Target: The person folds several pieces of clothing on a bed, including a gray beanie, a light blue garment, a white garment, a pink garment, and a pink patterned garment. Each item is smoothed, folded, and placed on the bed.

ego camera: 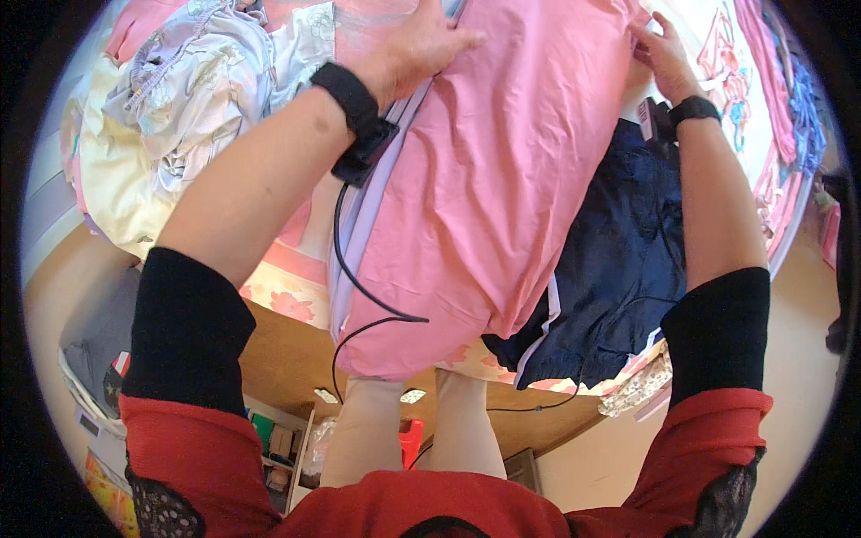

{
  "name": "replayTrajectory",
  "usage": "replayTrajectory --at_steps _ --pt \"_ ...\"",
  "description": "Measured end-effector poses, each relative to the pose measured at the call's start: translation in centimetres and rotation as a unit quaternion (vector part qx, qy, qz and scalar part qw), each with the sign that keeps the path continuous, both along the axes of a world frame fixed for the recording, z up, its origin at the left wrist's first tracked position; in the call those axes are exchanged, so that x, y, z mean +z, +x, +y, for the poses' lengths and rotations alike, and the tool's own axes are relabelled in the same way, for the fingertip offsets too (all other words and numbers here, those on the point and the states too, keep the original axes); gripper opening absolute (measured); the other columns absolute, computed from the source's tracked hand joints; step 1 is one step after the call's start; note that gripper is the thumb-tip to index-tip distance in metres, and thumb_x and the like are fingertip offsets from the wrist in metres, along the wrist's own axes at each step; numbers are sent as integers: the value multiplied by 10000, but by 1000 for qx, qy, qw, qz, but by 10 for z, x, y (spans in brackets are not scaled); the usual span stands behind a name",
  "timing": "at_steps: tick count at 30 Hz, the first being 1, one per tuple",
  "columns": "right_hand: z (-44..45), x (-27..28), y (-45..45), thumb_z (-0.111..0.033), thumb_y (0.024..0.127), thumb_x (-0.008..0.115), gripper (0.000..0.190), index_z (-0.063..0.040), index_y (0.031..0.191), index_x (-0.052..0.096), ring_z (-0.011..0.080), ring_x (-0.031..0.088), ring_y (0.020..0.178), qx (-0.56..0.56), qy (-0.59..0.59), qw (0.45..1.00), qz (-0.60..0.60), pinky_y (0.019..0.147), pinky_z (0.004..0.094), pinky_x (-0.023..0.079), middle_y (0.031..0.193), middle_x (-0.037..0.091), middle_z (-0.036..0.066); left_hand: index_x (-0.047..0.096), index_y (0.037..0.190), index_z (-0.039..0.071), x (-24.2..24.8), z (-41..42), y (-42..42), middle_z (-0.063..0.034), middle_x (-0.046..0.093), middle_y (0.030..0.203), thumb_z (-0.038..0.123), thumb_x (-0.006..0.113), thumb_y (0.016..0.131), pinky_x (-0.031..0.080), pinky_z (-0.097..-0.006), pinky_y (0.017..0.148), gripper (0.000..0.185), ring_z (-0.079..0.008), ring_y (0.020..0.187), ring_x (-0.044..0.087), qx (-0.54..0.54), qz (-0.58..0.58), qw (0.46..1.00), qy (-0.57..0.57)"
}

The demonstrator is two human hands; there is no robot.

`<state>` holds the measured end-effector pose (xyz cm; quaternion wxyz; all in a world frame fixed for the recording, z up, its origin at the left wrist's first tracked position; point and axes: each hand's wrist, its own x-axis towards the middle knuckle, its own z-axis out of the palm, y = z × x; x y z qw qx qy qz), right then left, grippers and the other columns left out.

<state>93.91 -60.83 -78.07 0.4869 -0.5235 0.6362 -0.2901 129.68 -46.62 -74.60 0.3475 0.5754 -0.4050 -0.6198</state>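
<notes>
A long piece of pink fabric (484, 168), loosely creased, stretches before me from the top of the view down to my legs. My left hand (420, 50) is spread at its upper left edge, the thumb reaching over the cloth; the fingertips run out of view and blur. At the upper right edge, my right hand (662, 57) pinches the fabric between thumb and fingers. Pale lavender cloth (387, 181) shows along the pink fabric's left side. Dark navy clothing with white stripes (605, 255) lies to the right, partly under the pink fabric.
Crumpled pale clothes with an elastic band (202, 94) and yellow cloth (121, 168) are heaped at left. A floral bedcover (289, 296) hangs at the bed's front edge. Black cables (377, 306) trail from my wrist devices. Blue cloth (807, 121) lies far right.
</notes>
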Motion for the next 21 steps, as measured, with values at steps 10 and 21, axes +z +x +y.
replayTrajectory --at_steps 10,21 --pt "242 72 63 -92 879 688 244 11 1090 623 184 636 840 -94 -92 978 160 780 325 533 957 674 94 643 1145 11 -12 97 11 -69 641 874 143 494 983 496 -311 571 256 -142 719 589 23 83 970 228" --pt "456 112 128 -109 818 777 499 -5 1245 542 330 635 1035 -95 102 977 164 895 400 520 1133 622 178 536 1368 80 3 167 33 -72 711 1101 189 599 1012 626 -372 724 378 -174 884 719 -10 167 918 361"
